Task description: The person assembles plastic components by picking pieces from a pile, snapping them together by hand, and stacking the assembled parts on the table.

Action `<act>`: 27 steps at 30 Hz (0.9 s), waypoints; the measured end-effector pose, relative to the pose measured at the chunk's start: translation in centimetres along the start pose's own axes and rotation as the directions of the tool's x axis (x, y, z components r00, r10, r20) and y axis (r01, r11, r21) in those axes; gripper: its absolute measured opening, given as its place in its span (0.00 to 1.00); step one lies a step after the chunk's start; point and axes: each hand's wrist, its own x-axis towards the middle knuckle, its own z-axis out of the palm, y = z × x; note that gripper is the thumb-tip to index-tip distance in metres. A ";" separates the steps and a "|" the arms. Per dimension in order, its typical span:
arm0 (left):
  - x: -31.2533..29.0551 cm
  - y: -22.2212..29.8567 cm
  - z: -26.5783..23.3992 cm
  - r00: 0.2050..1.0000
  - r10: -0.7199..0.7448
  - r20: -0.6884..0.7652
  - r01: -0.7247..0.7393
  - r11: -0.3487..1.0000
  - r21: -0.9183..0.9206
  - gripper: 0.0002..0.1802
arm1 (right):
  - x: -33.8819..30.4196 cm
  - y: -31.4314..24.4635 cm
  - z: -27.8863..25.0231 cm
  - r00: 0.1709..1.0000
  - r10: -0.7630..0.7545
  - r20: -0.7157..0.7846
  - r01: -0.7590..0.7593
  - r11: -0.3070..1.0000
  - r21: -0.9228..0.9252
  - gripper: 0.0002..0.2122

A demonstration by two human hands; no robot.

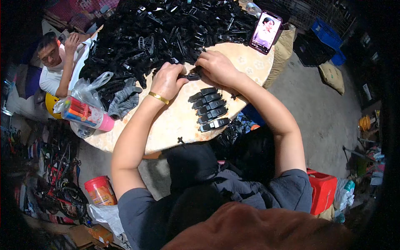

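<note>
The left hand [168, 81] had its grip closed around a small black part [192, 77] over the tabletop [166, 125], beside the heap of black pieces [166, 33]. The right hand [218, 68] curled close by, its grip's hold impossible to tell, while similar black parts [211, 104] lay lined up nearer the person.

Dark grey short sleeves [133, 212]; smooth gold-coloured bangle [158, 98] around left wrist [161, 89].
</note>
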 end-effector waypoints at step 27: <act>-0.7 0.8 0.2 0.958 -0.247 0.142 0.265 0.956 -0.125 0.13 | -1.6 -1.6 -3.1 0.993 0.035 0.112 -0.057 0.978 0.199 0.13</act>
